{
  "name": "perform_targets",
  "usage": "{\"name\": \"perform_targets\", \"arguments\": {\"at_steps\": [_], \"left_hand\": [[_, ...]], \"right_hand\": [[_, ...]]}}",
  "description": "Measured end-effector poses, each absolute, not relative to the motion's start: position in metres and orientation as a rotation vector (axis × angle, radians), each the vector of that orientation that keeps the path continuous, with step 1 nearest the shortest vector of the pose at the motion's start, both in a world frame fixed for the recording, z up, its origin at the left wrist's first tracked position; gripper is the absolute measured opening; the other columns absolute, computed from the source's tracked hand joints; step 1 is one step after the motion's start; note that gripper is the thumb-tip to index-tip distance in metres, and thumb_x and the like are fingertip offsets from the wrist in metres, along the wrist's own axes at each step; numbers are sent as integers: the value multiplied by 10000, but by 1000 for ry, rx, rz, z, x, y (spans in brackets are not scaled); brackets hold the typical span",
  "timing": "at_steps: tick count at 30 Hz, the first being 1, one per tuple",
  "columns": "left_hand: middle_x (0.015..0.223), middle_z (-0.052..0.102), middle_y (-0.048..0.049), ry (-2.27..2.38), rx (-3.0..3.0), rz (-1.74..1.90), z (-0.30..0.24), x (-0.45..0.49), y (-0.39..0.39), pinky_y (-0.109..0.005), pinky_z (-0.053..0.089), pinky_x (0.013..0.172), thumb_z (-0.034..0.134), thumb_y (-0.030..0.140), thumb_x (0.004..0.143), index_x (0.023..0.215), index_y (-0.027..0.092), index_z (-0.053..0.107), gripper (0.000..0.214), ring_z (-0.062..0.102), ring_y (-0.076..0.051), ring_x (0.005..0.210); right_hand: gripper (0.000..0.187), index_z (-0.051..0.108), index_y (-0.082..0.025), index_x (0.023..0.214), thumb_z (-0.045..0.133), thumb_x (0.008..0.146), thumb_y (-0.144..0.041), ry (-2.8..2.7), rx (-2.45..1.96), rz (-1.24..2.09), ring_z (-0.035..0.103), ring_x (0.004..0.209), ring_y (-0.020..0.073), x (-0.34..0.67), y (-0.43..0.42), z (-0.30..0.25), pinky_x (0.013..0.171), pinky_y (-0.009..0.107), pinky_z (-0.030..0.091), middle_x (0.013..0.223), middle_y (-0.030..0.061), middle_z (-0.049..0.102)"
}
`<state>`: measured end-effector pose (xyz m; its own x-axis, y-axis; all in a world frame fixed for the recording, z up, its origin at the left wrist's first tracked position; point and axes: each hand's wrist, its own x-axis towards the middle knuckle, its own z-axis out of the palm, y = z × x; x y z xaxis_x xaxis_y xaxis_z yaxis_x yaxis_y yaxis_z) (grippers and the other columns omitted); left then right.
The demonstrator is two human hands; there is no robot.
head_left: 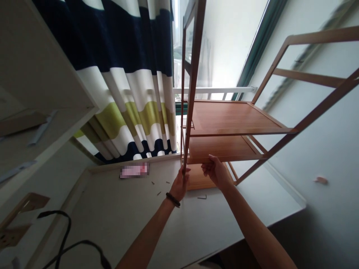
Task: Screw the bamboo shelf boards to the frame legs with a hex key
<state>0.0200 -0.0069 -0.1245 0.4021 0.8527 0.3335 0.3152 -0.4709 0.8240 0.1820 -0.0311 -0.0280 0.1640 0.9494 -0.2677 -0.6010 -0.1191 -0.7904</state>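
A brown wooden shelf rack with several levels stands on a white desktop. My left hand, a dark band on its wrist, is wrapped round the lower part of the rack's left front post. At the front edge of the middle board, my right hand has its fingers closed on the wood; some fingertips are hidden. Below it lies the bottom board. An L-shaped hex key rests on the desktop in front of the rack. Three small screws are scattered left of my left hand.
A pixelated pink object lies near the desk's back edge, below a striped curtain. Black cables and a wall socket are at lower left. White shelving juts in from the left. A wall bounds the right.
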Motion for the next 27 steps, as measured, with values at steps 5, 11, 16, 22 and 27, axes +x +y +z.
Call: {"name": "perform_targets", "arguments": {"at_steps": [5, 11, 16, 22, 27], "left_hand": [[925, 572, -54, 1042, 1893, 1055, -133, 26, -5, -322, 455, 753, 316, 305, 890, 1129, 190, 373, 272, 574, -146, 795], [780, 535, -17, 1030, 1873, 1024, -132, 23, -4, -280, 443, 613, 303, 332, 885, 1068, 188, 384, 246, 530, -128, 646], [703, 488, 14, 1008, 1833, 1016, -133, 22, -1, -265, 415, 568, 327, 378, 872, 980, 194, 404, 227, 489, -118, 587], [691, 480, 18, 1000, 1777, 1066, -140, 26, 2, -255, 382, 542, 338, 398, 862, 916, 197, 399, 217, 466, -113, 558], [692, 483, 17, 1038, 1755, 1140, -147, 30, 1, -260, 372, 560, 352, 405, 853, 892, 202, 410, 214, 465, -118, 568]], "right_hand": [[244, 473, -152, 641, 551, 739, -362, -502, -966, 1351, 504, 400, 110, 181, -31, -33, 328, 200, 375, 491, 23, 576], [324, 466, -151, 623, 583, 715, -439, -606, -1031, 1399, 486, 400, 99, 186, -34, -32, 326, 206, 382, 512, 5, 553], [358, 468, -151, 633, 575, 711, -483, -680, -1065, 1340, 491, 409, 103, 191, -36, -34, 330, 210, 369, 533, 15, 567], [387, 495, -135, 651, 546, 717, -513, -769, -1101, 1244, 487, 402, 91, 192, -32, -44, 350, 197, 352, 538, 23, 569], [384, 477, -146, 631, 527, 722, -515, -772, -1101, 1197, 460, 375, 82, 189, -29, -49, 349, 195, 323, 506, 11, 554]]}}
